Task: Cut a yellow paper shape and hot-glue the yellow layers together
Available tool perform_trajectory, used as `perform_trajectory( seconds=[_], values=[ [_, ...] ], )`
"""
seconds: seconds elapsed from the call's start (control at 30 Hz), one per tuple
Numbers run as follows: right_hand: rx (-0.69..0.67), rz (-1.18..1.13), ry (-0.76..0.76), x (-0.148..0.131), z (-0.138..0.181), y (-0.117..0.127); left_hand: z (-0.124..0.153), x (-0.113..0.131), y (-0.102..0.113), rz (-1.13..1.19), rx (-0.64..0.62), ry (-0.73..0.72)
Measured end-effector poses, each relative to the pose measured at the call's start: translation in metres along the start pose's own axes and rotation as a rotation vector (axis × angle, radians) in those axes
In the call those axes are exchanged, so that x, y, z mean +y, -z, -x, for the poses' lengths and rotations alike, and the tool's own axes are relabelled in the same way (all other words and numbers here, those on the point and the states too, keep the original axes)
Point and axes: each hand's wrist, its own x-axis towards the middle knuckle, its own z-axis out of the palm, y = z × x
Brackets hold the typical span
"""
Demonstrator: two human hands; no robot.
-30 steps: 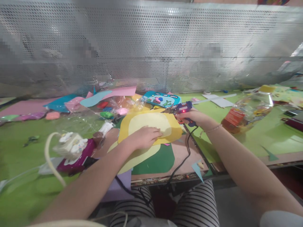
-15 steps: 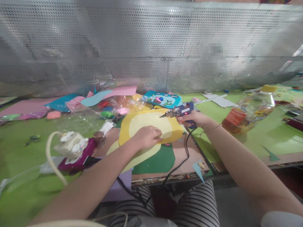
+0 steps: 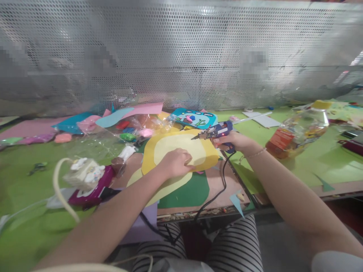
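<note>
My right hand (image 3: 234, 141) is closed round a blue hot glue gun (image 3: 218, 131) with a small red light. A long clear glue stick (image 3: 252, 118) juts from its back, and a black cord hangs down from the handle. The gun's nozzle points left, over a yellow sheet (image 3: 149, 155) bearing a rounded cream piece (image 3: 170, 144). My left hand (image 3: 177, 162) rests on these two layers with its fingers curled; the fingertips are partly hidden. Under the sheet lie a pale yellow piece (image 3: 164, 189) and a dark green piece (image 3: 184, 192).
A decorated blue panel (image 3: 210, 120) lies behind the sheet. Left are clear bags with coloured clay (image 3: 146, 133) and a purple power strip (image 3: 104, 181) with a white plug. A tilted bottle (image 3: 297, 130) is at right. A perforated metal screen (image 3: 181, 56) stands at the back.
My left hand's fingers have curled in more, and its thumb shows more plainly at the right. The glue gun stays almost in the same place.
</note>
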Motion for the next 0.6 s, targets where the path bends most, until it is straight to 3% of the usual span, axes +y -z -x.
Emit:
perform_trajectory(
  seconds=[0.17,0.37,0.6],
  values=[
    [0.007,-0.002,0.012,0.0,-0.001,0.0,-0.001,0.002,-0.004,-0.084,0.032,0.031],
    [-0.016,0.001,0.025,0.001,0.001,0.002,0.001,0.001,0.001,-0.162,-0.027,-0.098],
    [-0.076,0.057,-0.024,-0.002,0.003,0.004,-0.005,-0.016,-0.007,0.122,0.079,-0.037]
  ],
)
